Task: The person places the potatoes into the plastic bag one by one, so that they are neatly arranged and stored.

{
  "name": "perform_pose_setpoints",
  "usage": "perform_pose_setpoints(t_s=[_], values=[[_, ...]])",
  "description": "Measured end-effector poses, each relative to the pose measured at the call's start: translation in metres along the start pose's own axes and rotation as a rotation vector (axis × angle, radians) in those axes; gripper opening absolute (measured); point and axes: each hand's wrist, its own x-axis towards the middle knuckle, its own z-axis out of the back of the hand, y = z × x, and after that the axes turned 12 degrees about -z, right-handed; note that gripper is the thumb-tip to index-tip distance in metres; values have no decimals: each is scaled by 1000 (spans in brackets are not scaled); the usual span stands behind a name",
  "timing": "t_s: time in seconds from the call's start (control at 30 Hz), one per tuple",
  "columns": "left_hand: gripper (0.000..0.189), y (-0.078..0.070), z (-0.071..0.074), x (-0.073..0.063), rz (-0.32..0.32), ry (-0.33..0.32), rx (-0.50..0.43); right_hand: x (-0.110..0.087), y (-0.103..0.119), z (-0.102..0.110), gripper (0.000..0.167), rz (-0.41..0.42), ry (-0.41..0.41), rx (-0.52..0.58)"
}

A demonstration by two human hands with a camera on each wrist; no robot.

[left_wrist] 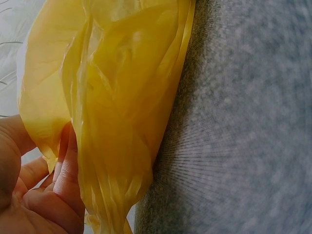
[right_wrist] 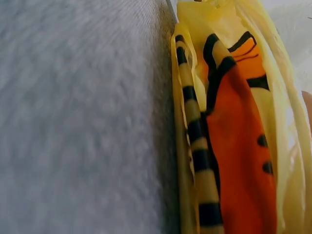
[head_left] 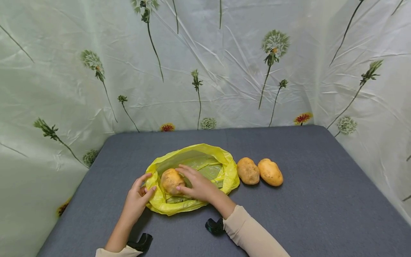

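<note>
A yellow plastic bag [head_left: 229, 175] lies on the table with its mouth spread wide. My left hand [head_left: 136, 200] pinches the bag's left rim; the left wrist view shows the thin plastic [left_wrist: 117, 97] between thumb and fingers. Inside the bag's left part sits a potato [head_left: 171, 181], and my right hand [head_left: 199, 185] holds it from the right, thumb near and fingers far. In the right wrist view the printed bag side [right_wrist: 241, 146] hides nearly all of that hand. Right of the bag, two more potatoes, one [head_left: 248, 171] and another [head_left: 270, 172], lie side by side on the table.
The dark grey cloth-covered table [head_left: 321, 200] runs back to a pale curtain [head_left: 224, 53] printed with flowers. Black wrist devices sit under both forearms, one at the left wrist [head_left: 142, 242] and one at the right [head_left: 214, 226].
</note>
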Motion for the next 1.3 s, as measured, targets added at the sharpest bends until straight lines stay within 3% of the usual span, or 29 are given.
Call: perform_pose_setpoints(t_s=[0.37,0.6,0.8,1.1,1.3], values=[[44,0,0,0,-18,-2,3,-10,-5,17,54,28,-92,16],[45,29,1,0,-46,-10,34,-19,-13,29,53,55,-186,24],[44,30,1,0,-63,-13,32,-27,-23,37,54,73,-233,31],[47,31,1,1,-27,-2,17,-37,-38,52,58,129,-330,0],[48,31,1,1,-36,-3,5,-44,-44,66,61,157,-391,-7]])
